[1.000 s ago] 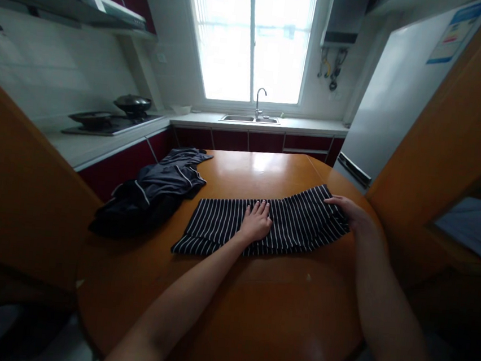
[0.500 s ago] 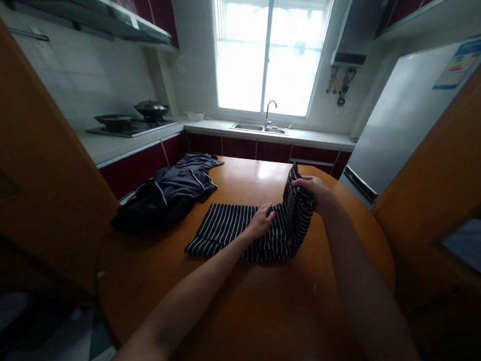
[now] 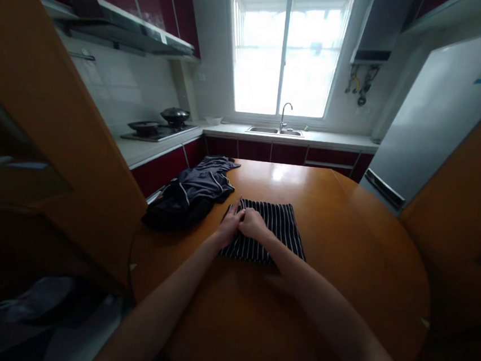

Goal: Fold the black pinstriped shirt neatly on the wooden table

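A black garment with thin white stripes (image 3: 276,229) lies folded in half on the round wooden table (image 3: 344,253). Both hands rest at its left edge. My left hand (image 3: 229,228) lies with fingers stretched out along the left side of the fold. My right hand (image 3: 252,224) sits on top of the fabric right beside it, fingers curled down onto the cloth. The two hands touch each other.
A dark grey garment with white piping (image 3: 192,190) lies heaped to the left on the table. Behind are a counter with a stove and pans (image 3: 158,130), a sink (image 3: 276,130) under the window, and a fridge (image 3: 433,125) at right. Wooden panels flank both sides.
My right hand carried the striped garment's right end over to the left and laid it down, folding it in half. My left hand slid from the middle to the left edge.
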Tool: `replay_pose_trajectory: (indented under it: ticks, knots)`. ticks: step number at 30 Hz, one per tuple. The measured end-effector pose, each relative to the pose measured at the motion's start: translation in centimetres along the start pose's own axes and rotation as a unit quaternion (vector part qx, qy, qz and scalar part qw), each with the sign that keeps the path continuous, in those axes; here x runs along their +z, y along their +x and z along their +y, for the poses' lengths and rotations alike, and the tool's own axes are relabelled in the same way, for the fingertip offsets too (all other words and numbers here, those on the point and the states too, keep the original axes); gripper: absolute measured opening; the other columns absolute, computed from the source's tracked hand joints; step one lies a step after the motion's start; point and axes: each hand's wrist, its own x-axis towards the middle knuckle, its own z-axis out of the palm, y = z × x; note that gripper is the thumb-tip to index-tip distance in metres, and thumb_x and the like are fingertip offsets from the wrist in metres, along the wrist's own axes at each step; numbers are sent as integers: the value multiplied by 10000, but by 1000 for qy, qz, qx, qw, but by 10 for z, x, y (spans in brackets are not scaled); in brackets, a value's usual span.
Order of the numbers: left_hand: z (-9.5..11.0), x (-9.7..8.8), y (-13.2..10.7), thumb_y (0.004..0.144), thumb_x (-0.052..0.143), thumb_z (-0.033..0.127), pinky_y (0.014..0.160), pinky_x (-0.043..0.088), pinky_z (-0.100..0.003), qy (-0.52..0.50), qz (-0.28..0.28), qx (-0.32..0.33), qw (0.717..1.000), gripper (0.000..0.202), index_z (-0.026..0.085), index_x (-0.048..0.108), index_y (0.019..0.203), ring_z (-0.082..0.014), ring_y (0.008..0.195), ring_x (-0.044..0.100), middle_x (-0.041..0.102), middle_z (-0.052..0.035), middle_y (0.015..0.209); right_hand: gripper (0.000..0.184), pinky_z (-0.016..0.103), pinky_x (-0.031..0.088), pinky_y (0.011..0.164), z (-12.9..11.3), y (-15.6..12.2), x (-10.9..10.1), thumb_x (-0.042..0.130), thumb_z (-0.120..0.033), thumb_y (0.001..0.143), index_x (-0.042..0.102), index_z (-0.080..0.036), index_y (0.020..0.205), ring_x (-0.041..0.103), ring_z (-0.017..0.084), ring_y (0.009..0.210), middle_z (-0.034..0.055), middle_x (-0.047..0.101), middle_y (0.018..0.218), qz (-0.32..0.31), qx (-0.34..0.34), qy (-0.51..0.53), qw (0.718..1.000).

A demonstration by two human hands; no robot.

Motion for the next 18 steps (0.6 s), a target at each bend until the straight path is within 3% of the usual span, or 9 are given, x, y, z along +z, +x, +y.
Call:
replay_pose_trajectory:
  ticks: [3,7,9,13,15,18]
  knots:
    - [-10,4,-1,955,457,203,1110,425,-308,-49,-17,-9,999,485,224,560,1429,-191,1343,529,564,-43,1459,230,238,492,623,11,-7,2,631,-57,692,679,-144,900,685,209,781,74,729,813,-54,-43,90,994]
    - [-13,8,-2,956,511,242,1107,437,-370,-27,-46,-15,998,418,162,630,1349,-230,1296,574,634,-72,1373,382,242,526,602,29,-16,-20,570,-34,711,681,-148,1059,669,156,652,9,720,740,-127,-27,246,961]
    - [-12,8,-5,925,589,238,1137,401,-380,-2,-27,-4,1000,447,164,617,1364,-239,1332,541,600,-78,1411,394,278,557,686,44,-22,-39,559,-61,747,692,-158,1105,694,163,728,34,753,850,-73,-34,255,964]
    - [-3,5,-7,840,701,167,1157,372,-382,15,-12,-7,1000,555,188,601,1386,-249,1335,539,589,-88,1421,275,325,529,916,87,-29,-78,536,-170,843,747,-177,1020,695,196,983,74,761,1033,138,-34,140,980]
    - [4,0,-4,816,734,161,1140,391,-382,-5,-8,-15,1000,577,190,608,1379,-259,1322,552,600,-100,1409,300,313,504,960,109,-24,-91,512,-223,885,744,-174,1069,678,201,1059,89,748,1111,175,-14,98,980]
    - [10,-12,5,787,785,198,1114,416,-393,-34,4,-34,999,608,199,614,1371,-274,1314,558,593,-116,1415,355,291,466,1000,130,-8,-97,469,-247,926,710,-134,1162,644,197,1144,126,707,1231,162,19,81,983]
